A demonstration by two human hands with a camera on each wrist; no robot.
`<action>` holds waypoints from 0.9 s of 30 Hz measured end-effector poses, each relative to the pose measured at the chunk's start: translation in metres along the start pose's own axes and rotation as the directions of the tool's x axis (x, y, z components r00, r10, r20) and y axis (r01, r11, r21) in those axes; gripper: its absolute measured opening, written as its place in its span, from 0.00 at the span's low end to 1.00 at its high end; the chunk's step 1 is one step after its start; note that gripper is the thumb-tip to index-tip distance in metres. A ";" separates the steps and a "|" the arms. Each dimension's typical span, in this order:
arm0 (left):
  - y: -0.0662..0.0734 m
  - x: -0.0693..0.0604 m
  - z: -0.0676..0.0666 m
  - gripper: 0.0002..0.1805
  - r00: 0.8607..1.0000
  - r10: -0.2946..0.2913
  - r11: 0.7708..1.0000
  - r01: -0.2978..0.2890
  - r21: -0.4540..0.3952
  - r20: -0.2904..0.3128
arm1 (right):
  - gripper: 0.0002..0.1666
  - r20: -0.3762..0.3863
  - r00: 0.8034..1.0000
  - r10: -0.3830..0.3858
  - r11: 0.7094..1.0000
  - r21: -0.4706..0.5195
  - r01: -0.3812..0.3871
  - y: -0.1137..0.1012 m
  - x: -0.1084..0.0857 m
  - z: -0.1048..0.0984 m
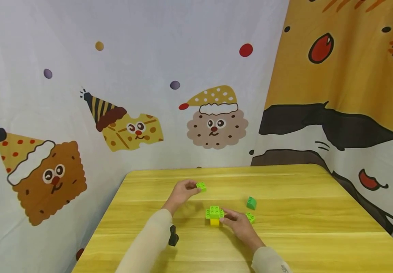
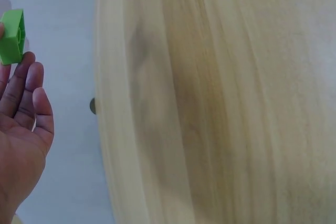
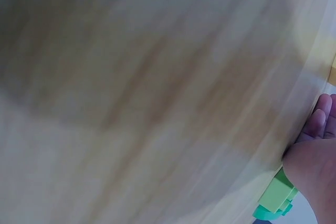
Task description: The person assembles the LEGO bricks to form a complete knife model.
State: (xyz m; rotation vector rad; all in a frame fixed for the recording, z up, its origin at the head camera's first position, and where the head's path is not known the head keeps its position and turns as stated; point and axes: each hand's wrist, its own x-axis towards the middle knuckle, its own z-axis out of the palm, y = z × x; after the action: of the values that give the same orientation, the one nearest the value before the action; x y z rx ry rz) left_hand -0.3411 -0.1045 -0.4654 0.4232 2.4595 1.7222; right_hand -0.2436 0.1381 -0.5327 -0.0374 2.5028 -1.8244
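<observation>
Up over the far middle of the table, my left hand (image 1: 181, 194) pinches a light green toy brick (image 1: 201, 186) by its left end. The left wrist view shows this brick (image 2: 12, 38) at its left edge, its hollow underside partly visible. Nearer to me stands a small build of light green bricks (image 1: 214, 212) on a yellow brick (image 1: 215, 222). My right hand (image 1: 243, 226) holds the build's right end between thumb and fingers. In the right wrist view only part of the right hand (image 3: 314, 161) appears, and its fingertips' contact is hidden.
Just beyond the right hand lies another light green brick (image 1: 250, 217), partly covered by the hand. A darker green brick with a curved side (image 1: 251, 203) sits farther back. The wooden table (image 1: 305, 242) reaches to a printed cloth backdrop (image 1: 169, 155).
</observation>
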 end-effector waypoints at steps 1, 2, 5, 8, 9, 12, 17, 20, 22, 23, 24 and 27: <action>0.001 0.000 0.000 0.22 1.000 0.001 1.000 -0.001 0.005 0.003 | 0.30 -0.002 1.000 0.003 1.000 -0.001 -0.003 0.000 0.000 0.000; 0.002 0.000 0.000 0.21 1.000 0.004 1.000 -0.004 0.011 0.006 | 0.30 -0.006 1.000 0.007 1.000 -0.002 -0.007 0.000 0.000 0.000; 0.005 -0.001 0.000 0.19 1.000 0.009 1.000 -0.009 0.020 0.012 | 0.30 -0.010 1.000 0.019 1.000 -0.001 -0.019 0.000 0.000 0.001; 0.008 -0.003 0.001 0.18 1.000 0.015 0.999 -0.015 0.031 0.022 | 0.30 -0.010 1.000 0.022 1.000 -0.002 -0.022 -0.002 -0.001 0.001; 0.009 -0.004 0.001 0.18 1.000 0.015 0.999 -0.015 0.039 0.024 | 0.31 -0.007 1.000 0.021 1.000 -0.001 -0.021 -0.002 -0.001 0.001; 0.011 -0.006 0.003 0.18 0.999 0.024 0.997 -0.026 0.072 0.028 | 0.31 -0.004 1.000 0.016 1.000 -0.001 -0.016 -0.002 -0.002 0.001; 0.012 -0.008 0.006 0.17 0.998 0.053 0.993 -0.056 0.109 0.028 | 0.31 -0.004 1.000 0.010 1.000 -0.002 -0.010 -0.003 -0.002 0.001; 0.012 -0.010 0.008 0.16 0.997 0.071 0.991 -0.075 0.108 0.035 | 0.31 -0.004 1.000 0.015 1.000 -0.001 -0.015 -0.003 -0.002 0.001; 0.012 -0.012 0.009 0.16 0.996 0.084 0.991 -0.088 0.104 0.038 | 0.31 -0.005 1.000 0.017 1.000 -0.006 -0.017 -0.003 -0.002 0.001; 0.012 -0.012 0.009 0.16 0.995 0.091 0.991 -0.095 0.099 0.040 | 0.31 -0.007 1.000 0.017 1.000 -0.008 -0.017 -0.002 -0.002 0.001; 0.012 -0.013 0.010 0.17 0.995 0.095 0.991 -0.098 0.093 0.042 | 0.31 -0.009 1.000 0.014 1.000 -0.013 -0.014 -0.003 -0.002 0.001; 0.012 -0.016 0.012 0.17 0.994 0.103 0.992 -0.107 0.072 0.046 | 0.31 -0.014 1.000 0.008 1.000 -0.016 -0.008 -0.003 -0.002 0.001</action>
State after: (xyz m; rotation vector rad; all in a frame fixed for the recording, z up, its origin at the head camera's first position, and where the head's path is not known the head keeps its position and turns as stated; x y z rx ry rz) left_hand -0.3211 -0.0945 -0.4597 0.6006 2.5194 1.6451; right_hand -0.2415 0.1360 -0.5304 -0.0153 2.5225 -1.8081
